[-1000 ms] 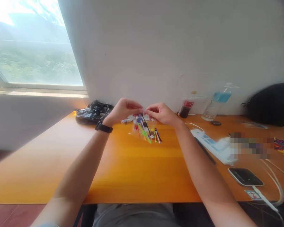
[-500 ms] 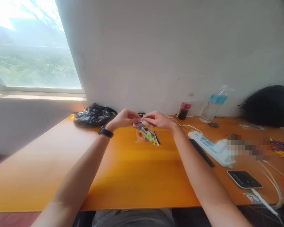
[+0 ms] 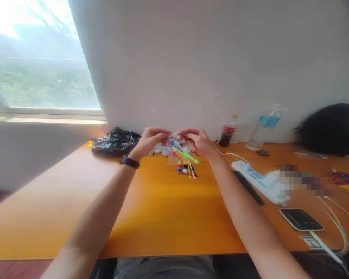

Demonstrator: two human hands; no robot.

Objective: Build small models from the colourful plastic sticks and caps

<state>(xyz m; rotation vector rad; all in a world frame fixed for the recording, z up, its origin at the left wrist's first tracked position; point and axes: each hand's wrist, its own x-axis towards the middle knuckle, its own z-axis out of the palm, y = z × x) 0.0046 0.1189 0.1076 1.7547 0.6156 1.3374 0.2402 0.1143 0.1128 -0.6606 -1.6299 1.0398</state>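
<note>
Between my two hands hangs a clear plastic bag [image 3: 174,155] with colourful small parts in it, among them a bright green arrow-shaped piece. My left hand [image 3: 153,140], with a black band on the wrist, is closed on the bag's upper left edge. At its upper right edge, my right hand [image 3: 196,140] pinches the plastic. Below the bag, on the table, lie several round coloured pieces [image 3: 182,169] and a few thin pointed pieces [image 3: 192,171]. Small items, partly hidden, sit behind the left hand.
On the wooden table [image 3: 163,217], a black plastic bag [image 3: 114,142] rests at the back left. To the right are a dark drink bottle [image 3: 226,136], a water bottle [image 3: 263,131], a white power strip [image 3: 258,182], a black bar [image 3: 248,187], a phone-like device [image 3: 301,219] and a black bag [image 3: 330,130].
Both hands have risen slightly and moved apart, lifting the clear bag. Round coloured pieces now show on the table beneath it.
</note>
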